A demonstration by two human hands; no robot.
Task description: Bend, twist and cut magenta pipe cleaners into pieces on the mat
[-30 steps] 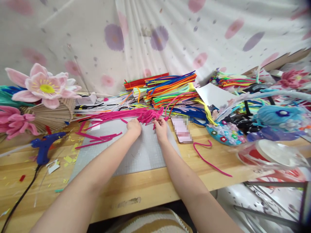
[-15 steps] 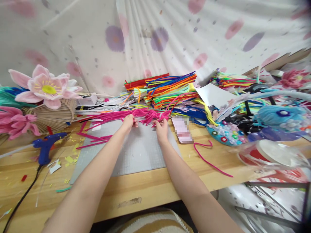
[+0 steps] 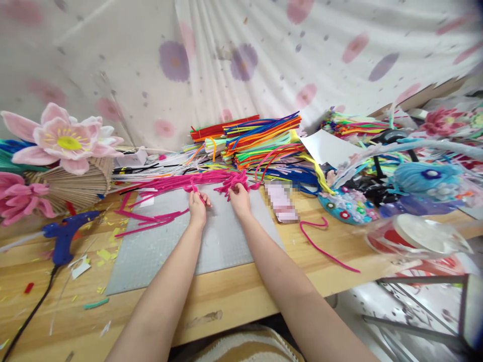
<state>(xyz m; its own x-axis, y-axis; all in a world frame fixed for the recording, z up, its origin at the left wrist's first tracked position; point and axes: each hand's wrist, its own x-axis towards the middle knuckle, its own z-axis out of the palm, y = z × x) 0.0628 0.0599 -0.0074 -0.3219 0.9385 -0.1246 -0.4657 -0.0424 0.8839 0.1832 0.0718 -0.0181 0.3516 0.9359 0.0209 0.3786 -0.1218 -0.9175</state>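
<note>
Snag risk: left hand [image 3: 197, 206] pinches a pink loop [image 3: 192, 186], right hand [image 3: 240, 200] touches the crowded pile [image 3: 231, 182], grip unclear, so a tug could scatter it.

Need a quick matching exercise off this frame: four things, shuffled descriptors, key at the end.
Column 1
1. Glue gun
2. Left hand
3. Cutting mat
4. Right hand

Column 2
A. Holding a bent magenta pipe cleaner
B. Grey, lying flat on the wooden table
C. At the cluster of looped magenta pieces
D. Blue, to the left of the mat

Pairs: 1-D, 2-A, 3-B, 4-C
</note>
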